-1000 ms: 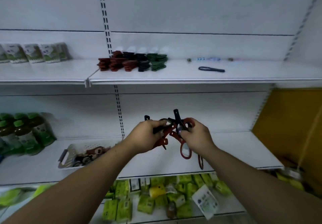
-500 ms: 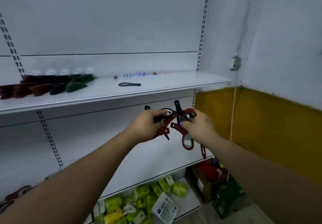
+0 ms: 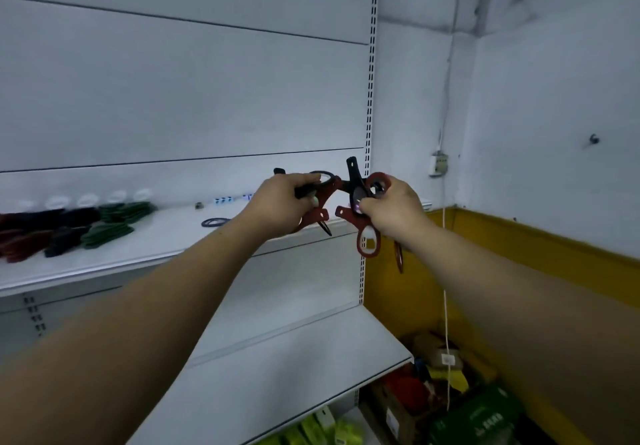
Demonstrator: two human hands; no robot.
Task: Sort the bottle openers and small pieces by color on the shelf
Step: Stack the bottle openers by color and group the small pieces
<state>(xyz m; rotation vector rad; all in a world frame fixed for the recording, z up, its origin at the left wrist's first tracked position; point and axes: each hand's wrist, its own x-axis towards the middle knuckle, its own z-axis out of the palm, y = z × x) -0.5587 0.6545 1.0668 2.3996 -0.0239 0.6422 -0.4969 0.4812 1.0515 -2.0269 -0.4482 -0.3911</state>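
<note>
My left hand [image 3: 282,205] grips a few red and black bottle openers [image 3: 320,199] in front of the upper shelf [image 3: 166,240]. My right hand [image 3: 394,211] grips another bunch, with a red opener [image 3: 367,240] hanging below it and a black one [image 3: 354,176] sticking up. The two bunches touch between my hands. On the shelf to the left lie sorted stacks: green openers [image 3: 114,219], black openers [image 3: 67,228] and red openers [image 3: 15,238]. A single black opener [image 3: 215,222] lies alone, and small pieces [image 3: 225,199] sit at the back.
A lower white shelf [image 3: 277,368] runs below. A slotted upright [image 3: 370,133] marks the shelf's right end. Beyond it is a yellow and white wall [image 3: 536,244] with a hanging cord [image 3: 445,271]. Boxes and packets [image 3: 446,396] are piled on the floor at the bottom right.
The view has swung right and up: the stacks slid to the left edge and the corner wall came into sight. Both hands keep the same grip on the openers.
</note>
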